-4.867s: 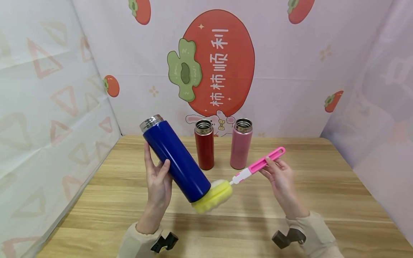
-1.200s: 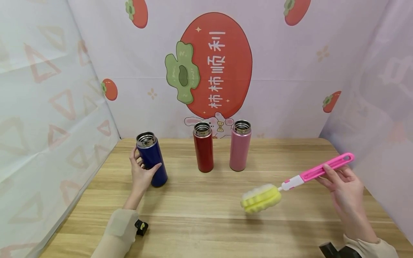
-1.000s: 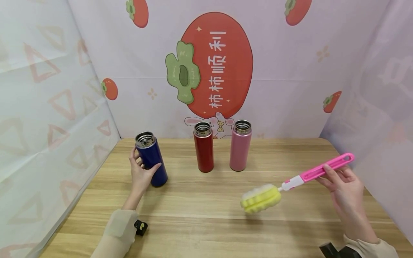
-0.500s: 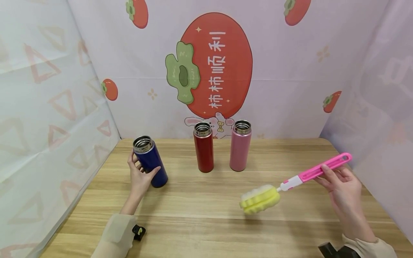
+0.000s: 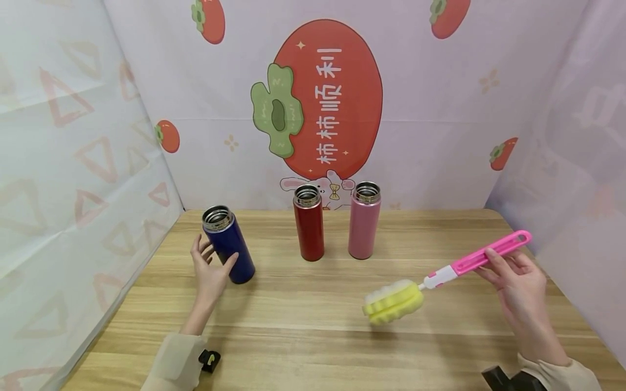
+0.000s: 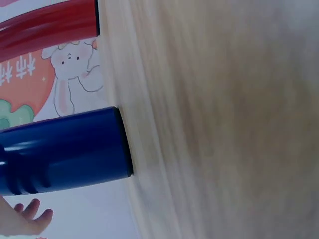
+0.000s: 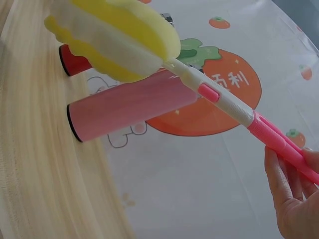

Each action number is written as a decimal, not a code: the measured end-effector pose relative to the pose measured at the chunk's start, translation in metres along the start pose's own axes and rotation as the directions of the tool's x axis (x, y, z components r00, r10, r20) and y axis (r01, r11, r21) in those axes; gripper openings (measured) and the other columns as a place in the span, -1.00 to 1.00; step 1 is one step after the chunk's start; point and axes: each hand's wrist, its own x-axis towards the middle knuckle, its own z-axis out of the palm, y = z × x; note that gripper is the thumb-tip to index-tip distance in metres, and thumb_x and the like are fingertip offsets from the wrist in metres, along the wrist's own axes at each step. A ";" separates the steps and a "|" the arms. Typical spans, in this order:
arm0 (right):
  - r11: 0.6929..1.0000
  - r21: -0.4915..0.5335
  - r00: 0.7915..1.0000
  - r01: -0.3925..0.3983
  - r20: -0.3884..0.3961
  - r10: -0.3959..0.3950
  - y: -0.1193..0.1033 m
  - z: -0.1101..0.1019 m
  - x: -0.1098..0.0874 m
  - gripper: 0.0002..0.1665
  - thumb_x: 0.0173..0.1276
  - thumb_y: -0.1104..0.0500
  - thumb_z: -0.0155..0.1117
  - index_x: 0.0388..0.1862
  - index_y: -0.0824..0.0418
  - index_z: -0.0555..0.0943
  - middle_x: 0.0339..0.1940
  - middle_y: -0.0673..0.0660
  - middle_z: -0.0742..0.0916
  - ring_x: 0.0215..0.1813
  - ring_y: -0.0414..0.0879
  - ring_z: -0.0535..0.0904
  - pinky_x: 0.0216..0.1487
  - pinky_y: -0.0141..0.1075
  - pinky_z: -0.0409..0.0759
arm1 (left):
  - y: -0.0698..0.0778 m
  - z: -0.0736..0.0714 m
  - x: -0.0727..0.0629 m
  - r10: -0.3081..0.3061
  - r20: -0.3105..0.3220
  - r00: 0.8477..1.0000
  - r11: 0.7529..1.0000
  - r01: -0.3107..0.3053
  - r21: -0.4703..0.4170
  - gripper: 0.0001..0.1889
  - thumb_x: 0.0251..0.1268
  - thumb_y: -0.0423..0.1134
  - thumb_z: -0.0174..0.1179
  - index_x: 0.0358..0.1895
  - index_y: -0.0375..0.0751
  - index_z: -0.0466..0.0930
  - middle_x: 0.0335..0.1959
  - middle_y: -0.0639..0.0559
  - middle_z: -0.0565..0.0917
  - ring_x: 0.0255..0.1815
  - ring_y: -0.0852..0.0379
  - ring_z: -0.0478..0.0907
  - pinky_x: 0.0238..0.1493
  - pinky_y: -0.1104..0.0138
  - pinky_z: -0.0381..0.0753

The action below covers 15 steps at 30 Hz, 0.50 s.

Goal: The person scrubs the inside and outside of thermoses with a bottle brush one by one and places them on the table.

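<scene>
A blue vacuum flask (image 5: 229, 247) with a steel neck and no lid stands upright at the table's left. My left hand (image 5: 210, 274) is beside it, fingers spread and loosely bent. In the left wrist view a gap shows between the fingers (image 6: 32, 211) and the blue flask (image 6: 75, 149). My right hand (image 5: 520, 282) grips the pink handle of a bottle brush (image 5: 467, 264) on the right. The brush's yellow and white sponge head (image 5: 393, 302) points left, hanging over the tabletop with a shadow below. The right wrist view shows fingers and thumb round the handle (image 7: 284, 149).
A red flask (image 5: 309, 228) and a pink flask (image 5: 364, 225), both lidless, stand upright at the back middle of the wooden table (image 5: 303, 353). Printed cloth walls (image 5: 420, 81) enclose the table at the back and both sides.
Earlier my left hand held the blue flask tilted, with the sponge at its base; the flask then stood at left. Now my left fingers have let go. The brush has moved right.
</scene>
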 end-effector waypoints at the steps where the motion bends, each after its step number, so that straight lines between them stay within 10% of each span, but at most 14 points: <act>1: 1.000 -0.005 1.000 0.002 0.004 -0.002 0.003 -0.005 0.002 -0.57 0.22 0.50 0.00 0.11 0.49 0.32 -0.13 0.32 0.61 -0.14 0.15 0.58 -0.17 -0.03 0.47 | 0.002 -0.001 -0.002 -0.013 -0.020 1.000 1.000 0.013 -0.001 -0.07 -0.10 -0.43 0.30 0.33 -0.19 -0.12 0.10 -0.27 0.22 0.06 -0.15 0.27 0.09 0.00 0.15; 3: 1.000 -0.012 1.000 0.008 0.010 -0.008 0.007 -0.011 0.004 -0.56 0.22 0.49 0.00 0.12 0.49 0.31 -0.12 0.32 0.61 -0.13 0.15 0.58 -0.17 -0.03 0.47 | 0.006 -0.004 -0.007 -0.034 -0.054 0.998 0.999 0.034 0.001 -0.12 -0.07 -0.41 0.29 0.32 -0.22 -0.08 0.11 -0.21 0.23 0.06 -0.10 0.29 0.07 0.06 0.18; 10: 0.994 0.098 0.999 -0.041 -0.021 0.043 -0.046 0.092 -0.029 -0.74 0.19 0.55 -0.02 -0.12 0.49 0.46 -0.34 0.26 0.66 -0.31 0.03 0.64 -0.27 -0.16 0.54 | 0.021 -0.008 -0.027 -0.040 -0.142 0.989 0.997 0.031 -0.064 -0.26 -0.01 -0.45 0.24 0.26 -0.26 0.05 -0.01 0.16 0.29 0.01 0.09 0.33 0.06 0.31 0.27; 15: 0.991 0.126 0.999 -0.043 -0.023 0.046 -0.057 0.117 -0.038 -0.79 0.19 0.54 0.00 -0.21 0.45 0.50 -0.39 0.24 0.67 -0.35 -0.01 0.64 -0.31 -0.21 0.56 | 0.033 -0.002 -0.041 0.063 -0.164 0.984 0.993 -0.078 -0.086 -0.37 -0.03 -0.53 0.21 0.17 -0.41 0.16 -0.03 -0.05 0.40 -0.05 0.15 0.40 -0.01 0.46 0.32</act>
